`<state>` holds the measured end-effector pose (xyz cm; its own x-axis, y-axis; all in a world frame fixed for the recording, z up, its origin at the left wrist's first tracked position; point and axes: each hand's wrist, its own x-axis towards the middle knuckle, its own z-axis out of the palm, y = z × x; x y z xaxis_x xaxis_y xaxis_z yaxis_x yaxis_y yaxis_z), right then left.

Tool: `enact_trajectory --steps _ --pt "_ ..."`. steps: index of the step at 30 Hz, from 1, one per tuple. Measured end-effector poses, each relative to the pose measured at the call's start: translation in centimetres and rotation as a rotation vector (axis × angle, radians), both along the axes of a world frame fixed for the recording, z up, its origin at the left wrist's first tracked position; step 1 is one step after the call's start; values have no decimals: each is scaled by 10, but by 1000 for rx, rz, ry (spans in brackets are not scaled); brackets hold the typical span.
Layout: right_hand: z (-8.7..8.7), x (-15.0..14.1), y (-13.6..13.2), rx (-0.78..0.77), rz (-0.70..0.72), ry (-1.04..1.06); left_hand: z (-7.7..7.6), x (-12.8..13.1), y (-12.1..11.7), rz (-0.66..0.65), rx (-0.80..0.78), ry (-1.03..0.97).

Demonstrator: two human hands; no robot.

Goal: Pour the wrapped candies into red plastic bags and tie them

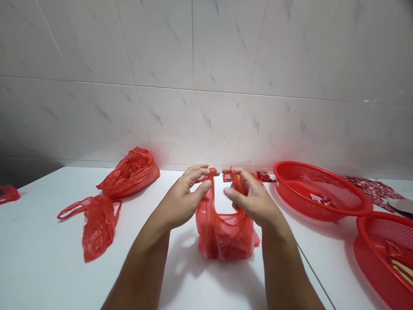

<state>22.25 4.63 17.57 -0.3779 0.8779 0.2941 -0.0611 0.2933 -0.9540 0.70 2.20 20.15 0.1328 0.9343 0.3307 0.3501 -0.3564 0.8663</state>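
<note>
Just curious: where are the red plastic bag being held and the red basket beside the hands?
Held red plastic bag [224, 237], head view, on its lower body.
Red basket [369, 207], head view, on its right rim.

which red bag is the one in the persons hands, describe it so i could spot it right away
Below the veined white tile wall, on a white counter, find the red plastic bag in the middle, right in front of the person, between the left hand and right hand. Its two handles rise into those hands, whereas the neighbouring red bag lies flat and untouched to its left.
</note>
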Motion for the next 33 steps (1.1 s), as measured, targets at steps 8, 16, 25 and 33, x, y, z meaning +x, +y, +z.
enact_trajectory --steps 8,16,25,33 --pt "-2 -21 -2 -25 193 -239 14 15 -16 -321 -8 182" --pt "-6 -4 4 -128 195 -107 10 9 -9 -41 -61 157" --pt "-9 -7 11 -165 72 65 6 13 -15 -79 80 246" --pt "4 17 2 76 314 -24 -3 22 -6 -302 -178 121"
